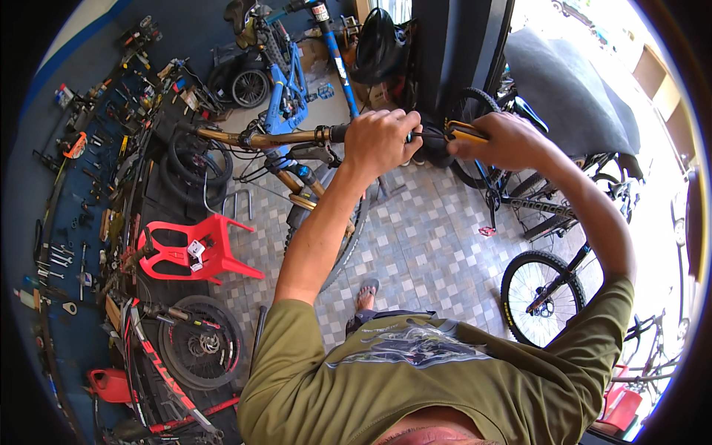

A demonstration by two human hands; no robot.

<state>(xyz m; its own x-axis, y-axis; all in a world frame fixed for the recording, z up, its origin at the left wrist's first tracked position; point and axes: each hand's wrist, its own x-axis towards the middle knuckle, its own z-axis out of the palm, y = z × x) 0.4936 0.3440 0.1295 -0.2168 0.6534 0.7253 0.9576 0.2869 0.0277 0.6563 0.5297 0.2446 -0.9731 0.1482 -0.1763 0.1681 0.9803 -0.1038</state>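
A blue mountain bike (284, 96) stands in front of me with a bronze handlebar (245, 139). My left hand (377, 142) is wrapped round the dark grip (339, 133) at the bar's right end. My right hand (508, 141) is closed on a yellow-handled folding tool (467, 132), apparently a hex key set. Its thin dark shaft points left to the end of the grip, beside my left thumb. Whether the tip sits inside the bar end cannot be seen behind my fingers. A brake lever (315, 153) hangs below the bar.
A red plastic chair (215, 248) stands at left, near a tool-covered wall (74, 222). Below it are a red-and-black bike frame (159, 371) and a loose wheel (200, 343). More bikes (545, 208) stand at right, by a grey cover (564, 89). The floor is tiled (415, 237).
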